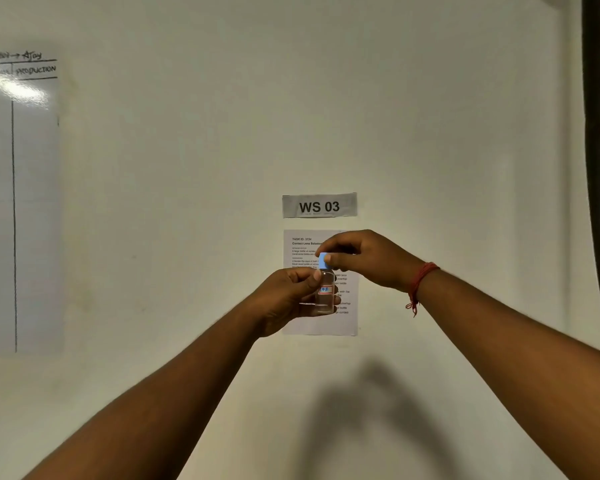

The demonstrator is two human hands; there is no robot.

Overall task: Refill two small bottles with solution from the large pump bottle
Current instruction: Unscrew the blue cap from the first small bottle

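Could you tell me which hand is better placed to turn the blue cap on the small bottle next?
Right. The right hand already pinches the blue cap from above, while the left hand grips the body of the small bottle upright, so it probably serves best to steady it.

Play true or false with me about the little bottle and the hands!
1. The left hand holds the bottle. True.
2. The cap is red. False: it is blue.
3. The right hand pinches the cap. True.
4. The sign says WS 07. False: it says WS 03.
5. The bottle lies on a table. False: it is held upright in the air before the wall.
6. A red thread circles the right wrist. True.
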